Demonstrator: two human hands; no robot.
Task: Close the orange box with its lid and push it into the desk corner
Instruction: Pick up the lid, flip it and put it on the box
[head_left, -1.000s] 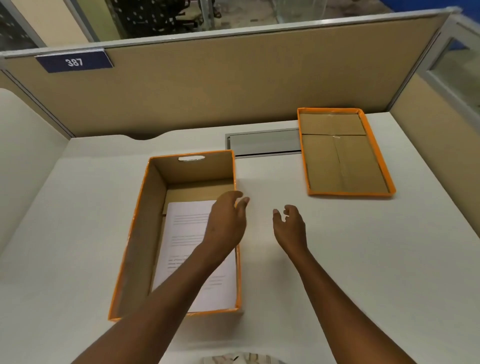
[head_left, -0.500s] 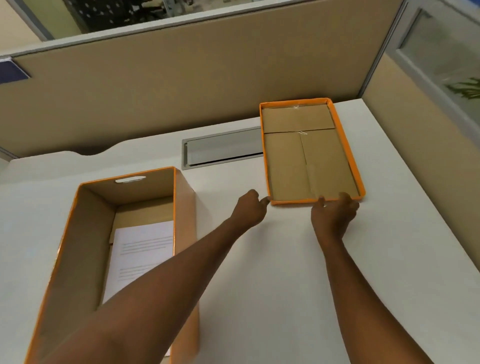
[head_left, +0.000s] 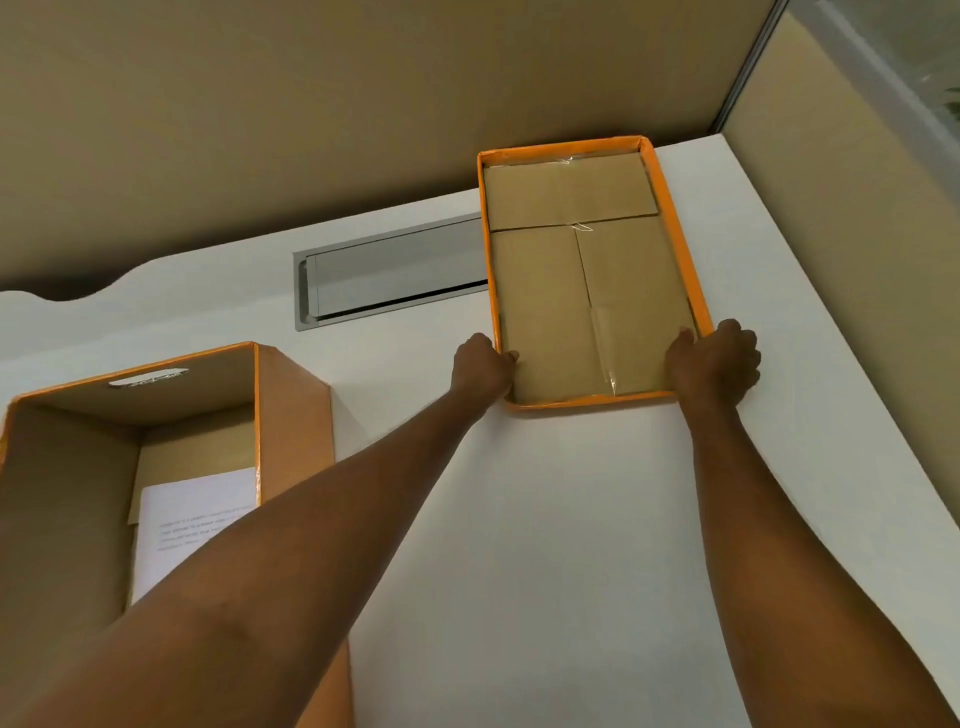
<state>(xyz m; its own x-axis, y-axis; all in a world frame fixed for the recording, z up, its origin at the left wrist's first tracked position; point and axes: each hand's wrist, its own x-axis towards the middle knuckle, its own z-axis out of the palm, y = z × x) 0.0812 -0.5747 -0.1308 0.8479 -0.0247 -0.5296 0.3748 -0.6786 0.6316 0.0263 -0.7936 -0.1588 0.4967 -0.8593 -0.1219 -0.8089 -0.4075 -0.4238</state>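
Note:
The orange-edged lid lies upside down on the white desk, its brown cardboard inside facing up, near the far right corner. My left hand grips its near left corner, thumb over the rim. My right hand grips its near right corner the same way. The open orange box stands at the near left with a printed sheet of paper inside; my left forearm crosses over its right wall.
A grey metal cable flap is set into the desk just left of the lid. Beige partition walls run along the back and the right side, meeting at the corner beyond the lid.
Both hands reached from near the box across to the lid and closed on its near corners. The view swung right and closer to the lid.

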